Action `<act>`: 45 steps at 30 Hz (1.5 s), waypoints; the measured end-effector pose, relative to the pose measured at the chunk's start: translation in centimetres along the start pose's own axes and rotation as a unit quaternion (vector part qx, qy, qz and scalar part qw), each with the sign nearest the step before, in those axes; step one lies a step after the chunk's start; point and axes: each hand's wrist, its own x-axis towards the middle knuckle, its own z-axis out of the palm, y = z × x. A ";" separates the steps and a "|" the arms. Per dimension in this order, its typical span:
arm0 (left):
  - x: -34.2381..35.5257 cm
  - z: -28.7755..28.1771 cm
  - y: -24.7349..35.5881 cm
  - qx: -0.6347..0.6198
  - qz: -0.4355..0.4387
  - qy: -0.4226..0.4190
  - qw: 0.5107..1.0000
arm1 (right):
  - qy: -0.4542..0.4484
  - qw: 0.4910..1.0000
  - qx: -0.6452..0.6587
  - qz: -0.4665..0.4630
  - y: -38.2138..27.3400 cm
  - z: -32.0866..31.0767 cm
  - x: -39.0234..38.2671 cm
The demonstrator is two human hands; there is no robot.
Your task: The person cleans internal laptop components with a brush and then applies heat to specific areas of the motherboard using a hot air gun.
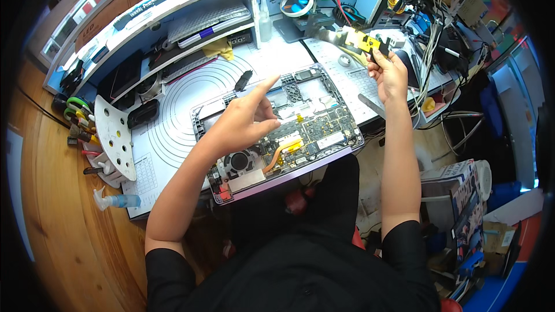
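An opened laptop base (321, 130) lies over the near edge of the worktable, its circuit board, cooling fan (238, 163) and copper heat pipe (280, 153) exposed. Over its left half hovers my left hand (245, 117), open, thumb and forefinger apart, with nothing between them; whether it touches the laptop I cannot tell. Up to the right, beyond the laptop's far corner, my right hand (391, 75) is closed on the yellow-and-black handle of a brush (357, 40). The brush's dark far end points left and is smeared by motion.
Right of the laptop lies a flat metal tool (370, 105). A small black part (243, 81) rests behind it on the white mat (173, 101). Leftward stand a perforated tool holder (114, 138) and a spray bottle (118, 200). Tangled cables (433, 29) crowd the far right.
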 end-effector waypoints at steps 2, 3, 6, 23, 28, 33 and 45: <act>-0.6 -0.3 -0.2 0.005 0.016 -0.007 1.000 | 0.011 0.999 -0.022 0.022 -0.1 -0.3 0.9; -0.9 -0.3 -0.2 0.010 0.031 -0.015 0.999 | 0.022 0.998 -0.044 0.044 0.0 -0.5 1.3; -1.7 -0.4 0.6 0.041 0.032 -0.023 0.998 | 0.078 0.992 -0.099 0.017 0.1 -0.7 2.0; -4.9 -6.0 -1.5 0.201 0.084 0.142 0.966 | 0.101 0.923 -0.325 -0.181 0.8 0.5 1.6; -5.3 -8.9 -5.3 0.205 0.079 0.253 0.942 | 0.070 0.905 -0.379 -0.178 0.6 -0.1 1.0; -5.4 -9.6 -7.0 0.256 0.053 0.274 0.925 | 0.069 0.919 -0.352 -0.165 -0.3 -1.4 -1.8; -6.7 -9.9 -7.4 0.256 -0.057 0.253 0.931 | -0.033 0.958 -0.263 -0.111 3.3 -3.3 -20.2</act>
